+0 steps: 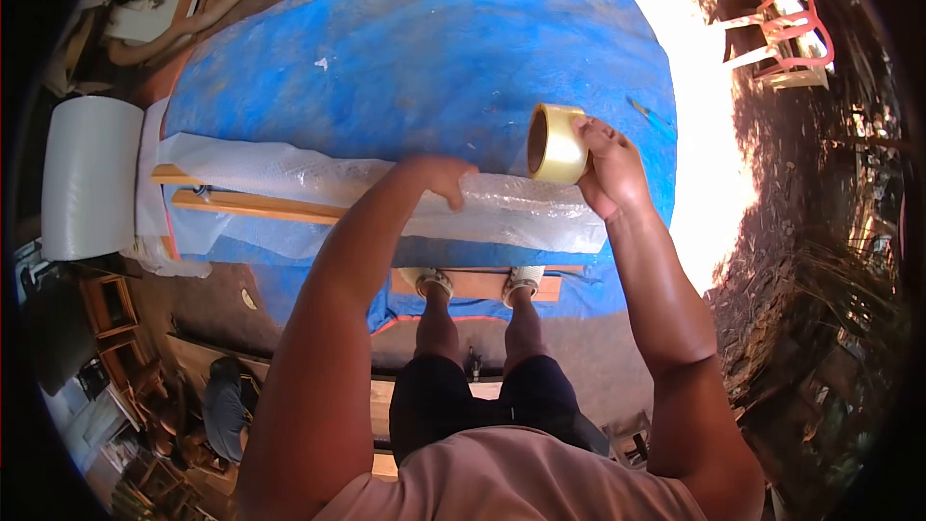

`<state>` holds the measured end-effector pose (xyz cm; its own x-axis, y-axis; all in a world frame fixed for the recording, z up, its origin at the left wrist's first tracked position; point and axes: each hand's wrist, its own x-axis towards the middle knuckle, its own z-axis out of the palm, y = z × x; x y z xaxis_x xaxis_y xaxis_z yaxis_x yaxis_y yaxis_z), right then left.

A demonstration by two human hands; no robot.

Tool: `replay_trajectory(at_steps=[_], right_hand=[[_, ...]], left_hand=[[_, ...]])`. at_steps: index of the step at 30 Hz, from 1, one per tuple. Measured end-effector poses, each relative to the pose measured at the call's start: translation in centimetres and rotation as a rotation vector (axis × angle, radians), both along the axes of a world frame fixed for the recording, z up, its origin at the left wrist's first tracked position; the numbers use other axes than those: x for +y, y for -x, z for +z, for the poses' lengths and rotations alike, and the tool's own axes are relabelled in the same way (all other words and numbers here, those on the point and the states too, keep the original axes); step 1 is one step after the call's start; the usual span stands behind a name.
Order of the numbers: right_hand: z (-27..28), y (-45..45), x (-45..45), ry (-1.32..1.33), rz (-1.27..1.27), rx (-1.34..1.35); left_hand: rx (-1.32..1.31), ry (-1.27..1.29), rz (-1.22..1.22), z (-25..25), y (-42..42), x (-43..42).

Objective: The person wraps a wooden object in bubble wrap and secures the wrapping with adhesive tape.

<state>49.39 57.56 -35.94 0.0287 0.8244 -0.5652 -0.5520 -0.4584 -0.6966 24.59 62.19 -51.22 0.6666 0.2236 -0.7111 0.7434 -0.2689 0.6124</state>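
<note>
While the feet (439,284) stand on a brown strip (477,286) at the sheet's near side, the person leans over the work, a stance judged to bring both hands within reach of the wrap (502,223). The wrap, clear and bubbled, lies lengthwise across the view just beyond the feet; at its left part two lengths of wood (256,203) show uncovered, side by side with a gap between them. It presumably serves as padding for the wood. The left hand (439,177) is over the wrap near its middle, thumb apart from the fingers and nothing visible in the grasp; blur prevents telling whether it touches the film. The right hand (614,166) is closed on the tape (563,149), above the wrap's right part. Its fingers bear on the outer side, and the open core faces left, probably so that the roll is secure without the core being blocked. At far left a large roll (92,178) of similar film lies beside the sheet, in line with the wrap, a position that would suit paying it out. The blue sheet (434,48) underlies the work, presumably keeping it off the ground. Beyond the right hand, a blue tool (656,119) rests on the sheet, apart from the wrap, perhaps for safety. Farther off stands a chair (799,29).
</note>
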Motion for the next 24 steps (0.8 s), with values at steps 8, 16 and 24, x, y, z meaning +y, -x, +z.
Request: replay_trajectory(at_steps=[8, 16, 24], right_hand=[[1.1, 2.3, -6.0, -0.035, 0.015, 0.076], [-0.8, 3.6, -7.4, 0.004, -0.083, 0.114], [-6.7, 6.7, -12.0, 0.269, -0.036, -0.114]], left_hand=[[0.122, 0.158, -0.082, 0.2, -1.4, 3.0], [-0.035, -0.669, -0.002, 2.7, -3.5, -7.1], [0.099, -0.829, 0.003, -4.3, -4.7, -5.4]])
